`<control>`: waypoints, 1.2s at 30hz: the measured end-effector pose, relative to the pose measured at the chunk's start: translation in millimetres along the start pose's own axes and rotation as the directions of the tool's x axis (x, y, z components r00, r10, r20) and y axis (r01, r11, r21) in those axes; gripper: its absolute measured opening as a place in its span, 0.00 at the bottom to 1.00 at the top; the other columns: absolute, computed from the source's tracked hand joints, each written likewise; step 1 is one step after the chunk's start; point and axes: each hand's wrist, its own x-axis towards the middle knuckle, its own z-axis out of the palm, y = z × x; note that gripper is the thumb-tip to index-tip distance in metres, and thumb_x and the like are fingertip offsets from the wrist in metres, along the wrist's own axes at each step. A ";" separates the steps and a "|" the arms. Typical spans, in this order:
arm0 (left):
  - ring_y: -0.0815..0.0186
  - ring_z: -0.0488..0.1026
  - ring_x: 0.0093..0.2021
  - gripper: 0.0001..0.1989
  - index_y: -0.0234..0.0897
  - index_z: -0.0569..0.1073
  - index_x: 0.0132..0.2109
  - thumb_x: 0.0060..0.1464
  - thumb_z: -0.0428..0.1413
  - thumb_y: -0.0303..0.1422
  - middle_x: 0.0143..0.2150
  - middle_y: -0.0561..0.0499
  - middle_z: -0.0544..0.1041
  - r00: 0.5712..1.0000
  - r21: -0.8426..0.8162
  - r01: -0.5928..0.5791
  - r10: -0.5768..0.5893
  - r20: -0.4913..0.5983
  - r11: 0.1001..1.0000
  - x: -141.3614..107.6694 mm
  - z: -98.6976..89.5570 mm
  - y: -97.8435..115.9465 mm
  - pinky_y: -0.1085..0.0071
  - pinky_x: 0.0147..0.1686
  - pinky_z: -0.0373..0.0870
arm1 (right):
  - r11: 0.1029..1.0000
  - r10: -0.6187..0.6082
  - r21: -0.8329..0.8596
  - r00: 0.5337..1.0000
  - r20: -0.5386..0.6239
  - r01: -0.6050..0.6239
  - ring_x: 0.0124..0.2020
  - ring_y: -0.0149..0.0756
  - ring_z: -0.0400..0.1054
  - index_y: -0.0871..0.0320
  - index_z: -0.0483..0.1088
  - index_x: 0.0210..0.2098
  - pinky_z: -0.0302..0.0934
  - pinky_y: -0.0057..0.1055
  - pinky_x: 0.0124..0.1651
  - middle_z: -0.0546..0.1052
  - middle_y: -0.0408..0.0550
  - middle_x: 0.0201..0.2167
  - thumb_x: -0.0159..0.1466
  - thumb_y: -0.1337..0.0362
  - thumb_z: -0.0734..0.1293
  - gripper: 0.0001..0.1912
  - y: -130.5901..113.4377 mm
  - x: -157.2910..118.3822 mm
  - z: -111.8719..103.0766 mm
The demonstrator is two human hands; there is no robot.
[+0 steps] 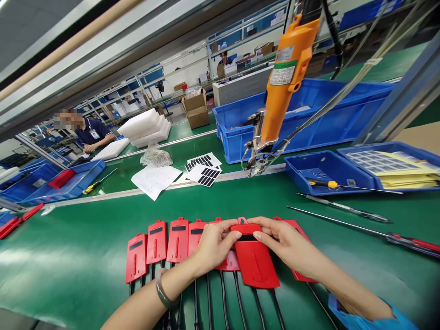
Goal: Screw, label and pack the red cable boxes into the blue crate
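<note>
Where hands (215,243) overlap: red plate (256,261) (half-hidden)

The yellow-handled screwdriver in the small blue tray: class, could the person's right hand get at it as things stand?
Probably yes. The right hand holds a red plate, but only bare green mat lies between it and the open-topped small blue tray holding the yellow-handled screwdriver.

A flat red plastic housing (255,261) with a black strip near its top and a small loop at its far end lies near the middle of the green tabletop (85,238), overlapping a row of matching red housings (161,245), black cables trailing from its near edge.
</note>
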 end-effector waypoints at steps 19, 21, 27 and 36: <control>0.53 0.67 0.58 0.40 0.40 0.47 0.69 0.57 0.52 0.50 0.60 0.41 0.69 0.988 0.528 -0.085 0.001 0.157 0.845 -5.7 -44.4 21.3 0.55 0.57 0.62 | 0.931 -0.107 -0.361 0.985 -0.137 0.051 0.39 0.49 0.70 0.53 0.70 0.42 0.63 0.40 0.41 0.77 0.49 0.35 0.65 0.47 0.55 0.21 1.0 3.8 -11.2; 0.45 0.53 0.66 0.59 0.38 0.39 0.70 0.41 0.63 0.54 0.68 0.36 0.54 0.969 0.637 -0.086 -0.084 0.232 0.766 -11.4 -59.0 18.9 0.48 0.61 0.53 | 0.912 -0.099 -0.409 0.984 -0.151 0.029 0.43 0.51 0.69 0.52 0.69 0.41 0.61 0.42 0.45 0.77 0.50 0.41 0.66 0.47 0.55 0.20 1.6 7.3 -15.8; 0.48 0.41 0.69 0.63 0.40 0.33 0.69 0.39 0.62 0.57 0.70 0.37 0.43 0.961 0.735 -0.172 -0.052 0.272 0.655 -22.5 -64.7 -7.0 0.44 0.65 0.36 | 0.996 -0.007 -0.089 0.999 -0.048 0.002 0.46 0.50 0.68 0.55 0.69 0.40 0.62 0.42 0.48 0.75 0.51 0.44 0.62 0.44 0.60 0.22 -5.5 13.2 -12.6; 0.49 0.38 0.70 0.64 0.34 0.36 0.69 0.38 0.60 0.61 0.70 0.34 0.41 0.954 0.750 -0.196 -0.053 0.294 0.632 -23.5 -63.6 -13.3 0.44 0.65 0.31 | 0.943 0.066 0.328 0.998 -0.002 -0.062 0.51 0.45 0.66 0.55 0.66 0.42 0.64 0.37 0.51 0.73 0.48 0.42 0.59 0.49 0.70 0.20 0.0 9.5 5.1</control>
